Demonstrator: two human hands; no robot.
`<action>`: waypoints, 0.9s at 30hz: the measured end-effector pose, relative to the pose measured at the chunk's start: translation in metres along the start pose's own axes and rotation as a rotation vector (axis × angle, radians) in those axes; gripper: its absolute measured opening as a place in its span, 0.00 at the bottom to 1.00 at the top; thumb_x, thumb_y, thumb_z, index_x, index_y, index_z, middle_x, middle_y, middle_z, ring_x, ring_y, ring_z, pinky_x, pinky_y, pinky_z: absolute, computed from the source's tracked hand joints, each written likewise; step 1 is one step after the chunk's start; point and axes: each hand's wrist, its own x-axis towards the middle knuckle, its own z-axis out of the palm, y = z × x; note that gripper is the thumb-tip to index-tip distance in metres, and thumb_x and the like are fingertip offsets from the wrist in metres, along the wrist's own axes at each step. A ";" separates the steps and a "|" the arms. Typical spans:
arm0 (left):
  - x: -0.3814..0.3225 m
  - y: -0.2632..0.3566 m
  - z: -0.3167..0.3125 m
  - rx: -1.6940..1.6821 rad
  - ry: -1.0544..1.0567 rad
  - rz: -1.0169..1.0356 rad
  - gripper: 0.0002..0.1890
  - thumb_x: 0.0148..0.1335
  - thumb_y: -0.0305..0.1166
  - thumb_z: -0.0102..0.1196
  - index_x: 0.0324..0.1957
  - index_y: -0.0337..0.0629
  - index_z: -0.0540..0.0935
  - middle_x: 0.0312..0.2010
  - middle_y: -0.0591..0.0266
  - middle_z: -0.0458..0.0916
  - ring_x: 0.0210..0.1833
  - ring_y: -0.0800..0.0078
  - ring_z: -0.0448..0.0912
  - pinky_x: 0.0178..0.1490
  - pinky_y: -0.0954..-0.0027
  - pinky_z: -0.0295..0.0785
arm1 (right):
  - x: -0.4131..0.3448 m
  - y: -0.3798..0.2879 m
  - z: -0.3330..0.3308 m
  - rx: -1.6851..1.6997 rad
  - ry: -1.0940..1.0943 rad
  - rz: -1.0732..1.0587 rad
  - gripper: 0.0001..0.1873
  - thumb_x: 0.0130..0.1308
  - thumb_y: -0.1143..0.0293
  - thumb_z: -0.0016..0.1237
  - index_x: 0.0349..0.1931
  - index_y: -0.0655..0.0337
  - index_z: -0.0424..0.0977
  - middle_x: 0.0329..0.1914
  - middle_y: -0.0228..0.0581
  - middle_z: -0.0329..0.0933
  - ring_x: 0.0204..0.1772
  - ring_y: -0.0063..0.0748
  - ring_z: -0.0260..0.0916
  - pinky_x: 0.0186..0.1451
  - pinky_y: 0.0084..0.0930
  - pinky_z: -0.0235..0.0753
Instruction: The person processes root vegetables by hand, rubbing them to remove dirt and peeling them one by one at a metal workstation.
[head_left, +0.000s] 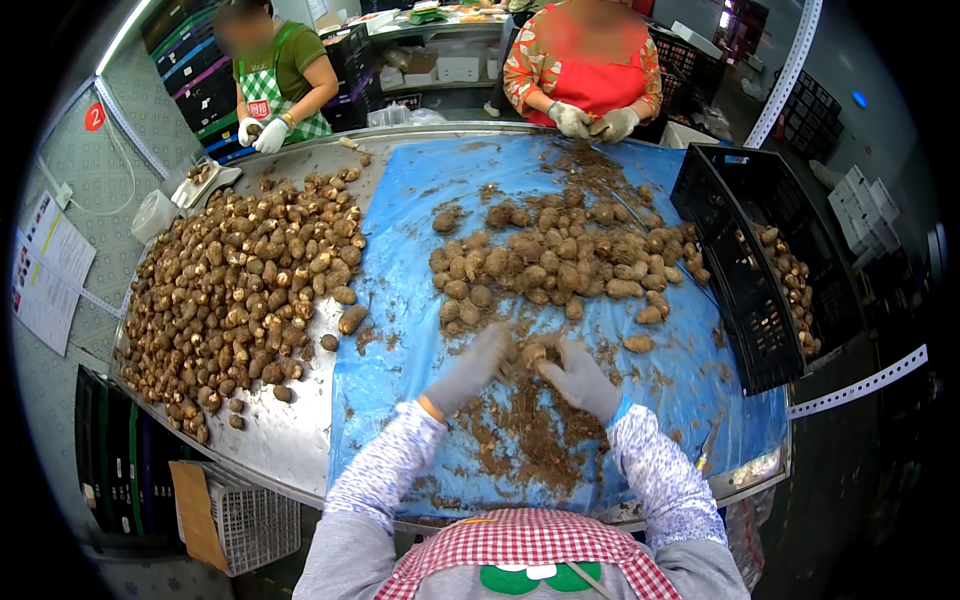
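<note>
In a grey glove, my right hand (581, 377) holds a brown, hairy taro corm (534, 352) over the blue plastic sheet (405, 292). My left hand (472, 369), gloved too, is beside the corm on its left; it is blurred, and whether it touches the corm is not clear. Loose root fibres and soil (544, 442) lie on the sheet below both hands. Beyond them spreads a heap of rough, hairy taro corms (555, 255). A larger pile of cleaner taro corms (247, 277) covers the metal tabletop on the left.
A black plastic crate (750, 300) stands tilted at the table's right, with corms behind its near wall. A knife (707, 446) lies near the front right edge. Two co-workers with gloved hands (592, 124) stand across the table. A white basket (255, 525) sits below at left.
</note>
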 end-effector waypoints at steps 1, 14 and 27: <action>0.000 0.001 0.021 -0.052 0.099 0.090 0.15 0.71 0.34 0.35 0.49 0.34 0.72 0.55 0.47 0.70 0.51 0.61 0.75 0.55 0.67 0.72 | -0.008 -0.011 0.005 -0.005 0.026 -0.016 0.21 0.64 0.64 0.47 0.52 0.71 0.66 0.46 0.56 0.74 0.51 0.48 0.73 0.53 0.34 0.72; -0.035 0.016 0.080 -0.282 0.292 0.148 0.22 0.74 0.40 0.30 0.59 0.35 0.67 0.41 0.61 0.76 0.38 0.77 0.74 0.39 0.76 0.71 | -0.071 -0.020 0.028 0.008 0.146 0.102 0.14 0.64 0.61 0.49 0.35 0.65 0.69 0.21 0.46 0.71 0.27 0.39 0.72 0.29 0.33 0.68; -0.054 0.030 0.077 -0.545 0.113 -0.256 0.22 0.70 0.43 0.40 0.53 0.33 0.71 0.40 0.60 0.77 0.32 0.74 0.78 0.26 0.76 0.72 | -0.093 -0.034 0.043 -0.285 0.338 -0.437 0.12 0.61 0.67 0.51 0.37 0.67 0.70 0.29 0.51 0.73 0.31 0.52 0.72 0.31 0.37 0.71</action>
